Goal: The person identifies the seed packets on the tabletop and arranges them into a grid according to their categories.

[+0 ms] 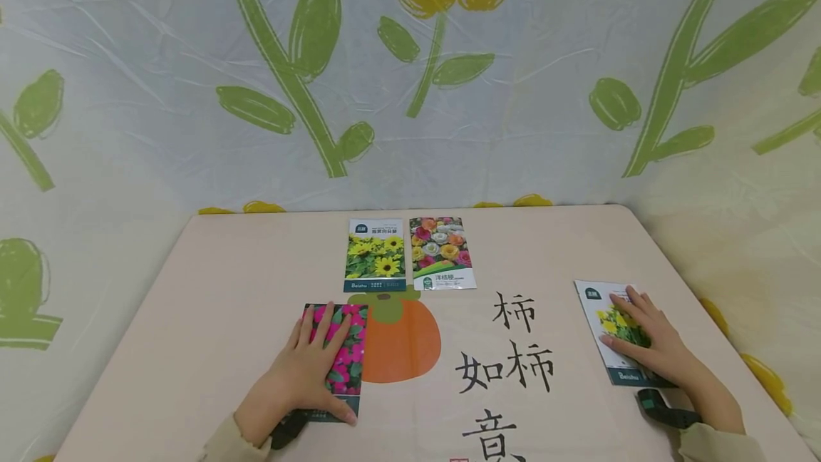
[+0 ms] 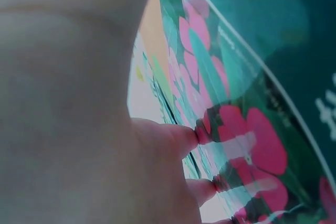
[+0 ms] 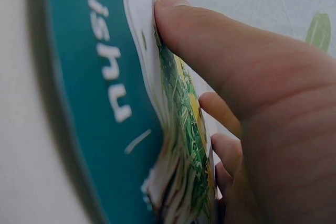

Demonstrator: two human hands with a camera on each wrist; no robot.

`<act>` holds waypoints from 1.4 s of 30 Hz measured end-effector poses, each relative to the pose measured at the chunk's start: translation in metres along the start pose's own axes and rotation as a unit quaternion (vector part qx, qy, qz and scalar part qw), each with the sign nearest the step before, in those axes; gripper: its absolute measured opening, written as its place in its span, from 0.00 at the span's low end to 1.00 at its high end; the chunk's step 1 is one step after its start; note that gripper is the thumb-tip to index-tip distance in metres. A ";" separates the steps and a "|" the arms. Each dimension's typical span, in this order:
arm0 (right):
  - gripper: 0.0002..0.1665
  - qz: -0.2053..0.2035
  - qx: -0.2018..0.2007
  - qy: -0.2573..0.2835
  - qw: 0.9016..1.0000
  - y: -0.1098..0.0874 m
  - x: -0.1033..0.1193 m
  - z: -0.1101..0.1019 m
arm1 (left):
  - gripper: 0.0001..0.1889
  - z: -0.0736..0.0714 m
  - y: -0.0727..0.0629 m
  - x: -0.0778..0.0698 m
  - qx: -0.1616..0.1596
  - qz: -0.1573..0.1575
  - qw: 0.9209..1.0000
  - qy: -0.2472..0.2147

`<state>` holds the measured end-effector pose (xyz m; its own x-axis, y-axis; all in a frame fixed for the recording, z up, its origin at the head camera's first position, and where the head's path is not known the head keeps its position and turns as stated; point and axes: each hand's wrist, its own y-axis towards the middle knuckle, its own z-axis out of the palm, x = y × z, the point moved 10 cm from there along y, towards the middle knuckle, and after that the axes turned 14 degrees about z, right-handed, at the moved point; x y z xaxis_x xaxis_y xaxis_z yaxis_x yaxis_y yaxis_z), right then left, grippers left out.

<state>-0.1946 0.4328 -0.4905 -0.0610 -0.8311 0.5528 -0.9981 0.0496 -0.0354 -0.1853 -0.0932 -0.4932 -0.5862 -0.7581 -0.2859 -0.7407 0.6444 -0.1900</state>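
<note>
On the left of the table, my left hand point(image 1: 304, 369) rests with spread fingers on a seed packet printed with pink flowers point(image 1: 346, 369). In the left wrist view its fingertips touch the glossy pink-flower print point(image 2: 262, 135). My right hand point(image 1: 657, 341) lies over a white seed packet with yellow flowers point(image 1: 593, 312) near the table's right side. The right wrist view shows the thumb point(image 3: 210, 45) touching that packet's face, above its teal band point(image 3: 89, 103). Both packets are partly hidden under the hands.
A sunflower seed packet point(image 1: 375, 255) and a packet with mixed-colour blooms point(image 1: 442, 255) lie side by side at the back middle of the table point(image 1: 256, 262). An orange persimmon print point(image 1: 407, 348) and black characters mark the tabletop. Flower-patterned cloth point(image 1: 481, 148) hangs behind.
</note>
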 end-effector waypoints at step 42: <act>0.47 -0.003 -0.004 -0.003 1.000 0.001 -0.002 0.000 | 0.76 0.003 0.023 -0.024 0.020 -0.006 1.000 0.010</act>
<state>-0.1951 0.4344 -0.4917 -0.0544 -0.8349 0.5476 -0.9985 0.0489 -0.0246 -0.1871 -0.0600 -0.4932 -0.5841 -0.7677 -0.2637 -0.7342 0.6382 -0.2316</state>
